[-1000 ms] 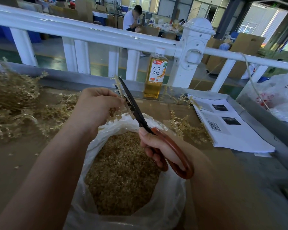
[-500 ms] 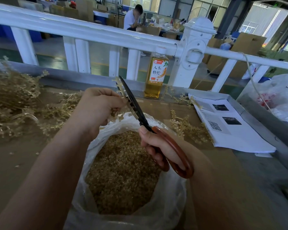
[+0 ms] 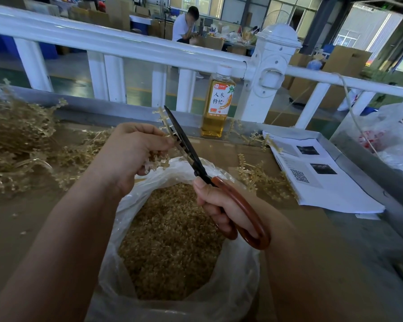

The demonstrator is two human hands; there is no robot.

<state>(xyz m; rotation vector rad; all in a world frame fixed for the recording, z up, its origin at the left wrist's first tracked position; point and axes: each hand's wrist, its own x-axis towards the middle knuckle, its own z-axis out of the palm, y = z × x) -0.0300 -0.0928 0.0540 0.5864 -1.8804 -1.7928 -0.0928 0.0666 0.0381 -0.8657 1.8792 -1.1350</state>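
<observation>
A brown desk (image 3: 21, 228) carries a clear plastic bag (image 3: 237, 287) of tan cut pieces at its near edge. Above the bag, the right hand (image 3: 223, 205) grips the red handles of the scissors (image 3: 189, 147). The blades lie against a tan sprig (image 3: 160, 112) held in the curled left hand (image 3: 130, 154). Beyond are a bottle (image 3: 216, 105), papers (image 3: 323, 182) and a white railing (image 3: 126, 45).

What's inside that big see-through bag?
The plastic bag holds a heap of tiny tan snipped bits. Only the top layer shows. Whatever lies deeper, and the bag's bottom, is covered by them.
</observation>
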